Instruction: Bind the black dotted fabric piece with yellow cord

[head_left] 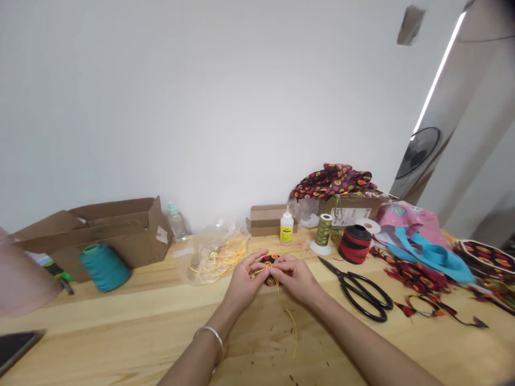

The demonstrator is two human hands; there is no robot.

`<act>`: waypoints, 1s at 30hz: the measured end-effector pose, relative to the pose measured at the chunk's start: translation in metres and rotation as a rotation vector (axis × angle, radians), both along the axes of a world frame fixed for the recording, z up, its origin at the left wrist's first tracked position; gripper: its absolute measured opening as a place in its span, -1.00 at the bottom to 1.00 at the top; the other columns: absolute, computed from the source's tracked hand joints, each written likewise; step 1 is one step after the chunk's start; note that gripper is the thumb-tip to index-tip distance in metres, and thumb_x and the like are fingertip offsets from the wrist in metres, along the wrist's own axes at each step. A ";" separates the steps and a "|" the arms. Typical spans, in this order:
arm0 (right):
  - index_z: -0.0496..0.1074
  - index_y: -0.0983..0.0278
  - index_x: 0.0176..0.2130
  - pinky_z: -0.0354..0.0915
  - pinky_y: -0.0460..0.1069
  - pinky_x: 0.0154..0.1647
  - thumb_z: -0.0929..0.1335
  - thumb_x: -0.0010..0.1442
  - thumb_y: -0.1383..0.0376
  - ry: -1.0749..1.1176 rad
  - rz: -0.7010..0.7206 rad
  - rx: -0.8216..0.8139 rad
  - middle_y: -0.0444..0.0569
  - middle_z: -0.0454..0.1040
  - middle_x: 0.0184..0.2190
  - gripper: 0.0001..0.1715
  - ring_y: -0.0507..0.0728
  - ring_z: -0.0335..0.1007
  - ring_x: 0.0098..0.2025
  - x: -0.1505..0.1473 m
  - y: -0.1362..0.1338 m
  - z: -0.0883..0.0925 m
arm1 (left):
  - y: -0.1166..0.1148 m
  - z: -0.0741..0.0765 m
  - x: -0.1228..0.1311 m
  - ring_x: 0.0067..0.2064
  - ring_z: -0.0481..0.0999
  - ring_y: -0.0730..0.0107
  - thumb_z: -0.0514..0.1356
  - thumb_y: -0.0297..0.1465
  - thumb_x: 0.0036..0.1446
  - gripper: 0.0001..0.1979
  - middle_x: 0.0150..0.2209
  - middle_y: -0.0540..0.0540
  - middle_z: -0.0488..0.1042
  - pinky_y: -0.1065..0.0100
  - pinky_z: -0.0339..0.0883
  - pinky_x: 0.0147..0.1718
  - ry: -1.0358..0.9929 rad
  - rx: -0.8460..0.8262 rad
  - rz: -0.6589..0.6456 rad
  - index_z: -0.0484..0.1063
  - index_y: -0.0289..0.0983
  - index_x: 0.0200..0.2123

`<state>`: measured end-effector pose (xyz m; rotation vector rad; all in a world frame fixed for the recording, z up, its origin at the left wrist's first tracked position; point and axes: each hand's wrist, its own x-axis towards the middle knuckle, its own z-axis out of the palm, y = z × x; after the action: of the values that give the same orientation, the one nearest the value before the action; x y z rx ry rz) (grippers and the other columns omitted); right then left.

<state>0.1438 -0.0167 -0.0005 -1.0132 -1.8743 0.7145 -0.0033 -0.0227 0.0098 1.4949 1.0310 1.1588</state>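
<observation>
Bare forearms [350, 327] span the bottom centre of the frame, angled inward over a wide table [132, 332] of pale, streaky wood. At left, a brown cardboard box [120, 241] gapes, creased and open-topped; right of centre, dark printed fabric [333, 180] slumps in soft folds over a second carton [368, 205]. Black scissors [364, 295] with big looped handles lie beside the right arm, probably to be within easy reach. Left hand [246, 276] and right hand [296, 276] meet at lower centre. A teal thread cone [104, 268] stands by the left box, a banded red-and-black spool [354, 245] beyond the scissors. Under the fingers, at lower centre, sits a small rounded patterned piece [271, 281], black with bright motifs. A smooth silvery bangle [215, 338] rings the left wrist. Thinnest of all is the yellow cord [278, 287]: each grip looks clamped on it, thumb to finger, I'd say because so limp a strand would slip from a looser hold.
</observation>
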 end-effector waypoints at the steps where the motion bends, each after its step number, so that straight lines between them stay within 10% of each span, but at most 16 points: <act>1: 0.47 0.26 -0.49 0.12 -0.09 -0.43 0.26 0.00 0.23 0.063 -0.006 -0.029 -0.08 0.35 -0.51 -0.76 0.04 0.23 -0.39 0.000 0.001 -0.001 | 0.000 0.000 0.000 -0.36 0.43 0.36 0.17 -0.37 -0.16 -0.53 -0.44 -0.10 0.49 0.40 0.23 -0.33 0.011 0.002 -0.007 0.24 -0.32 -0.09; 11: 0.37 0.31 -0.59 0.13 -0.06 -0.33 0.34 -0.15 0.26 0.701 0.247 -0.380 -0.09 0.29 -0.40 -0.86 0.04 0.20 -0.36 0.011 -0.008 0.027 | 0.004 -0.007 -0.001 -0.41 0.46 0.37 0.23 -0.38 -0.22 -0.51 -0.51 -0.09 0.51 0.41 0.27 -0.37 -0.139 -0.108 -0.006 0.26 -0.35 -0.14; 15: 0.15 0.27 -0.80 0.16 0.03 -0.31 0.11 0.02 -0.01 0.787 0.299 -0.359 -0.09 0.22 -0.65 -0.43 0.06 0.19 -0.45 0.042 -0.012 0.047 | 0.004 -0.005 -0.001 -0.42 0.47 0.37 0.22 -0.39 -0.22 -0.61 -0.53 -0.08 0.51 0.42 0.29 -0.39 -0.110 -0.106 0.020 0.33 -0.36 -0.23; 23: 0.40 0.29 -0.45 0.11 -0.12 -0.53 0.36 -0.22 0.09 -0.016 -0.080 -0.074 -0.12 0.35 -0.54 -0.65 0.00 0.18 -0.52 0.016 -0.002 0.018 | 0.002 -0.002 -0.001 -0.42 0.47 0.34 0.22 -0.39 -0.24 -0.70 -0.49 -0.13 0.50 0.40 0.31 -0.41 -0.013 -0.057 0.049 0.41 -0.38 -0.34; 30: 0.44 0.31 -0.46 0.04 -0.16 -0.60 0.25 -0.01 0.23 -0.208 -0.024 -0.027 -0.13 0.39 -0.59 -0.77 -0.03 0.19 -0.57 0.013 0.005 -0.001 | 0.002 -0.002 0.002 -0.39 0.45 0.34 0.19 -0.41 -0.21 -0.82 -0.44 -0.15 0.50 0.39 0.29 -0.37 0.016 -0.042 0.008 0.45 -0.38 -0.46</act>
<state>0.1567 -0.0117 -0.0011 -1.1627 -2.0303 0.6416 -0.0011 -0.0203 0.0080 1.4705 1.0668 1.1251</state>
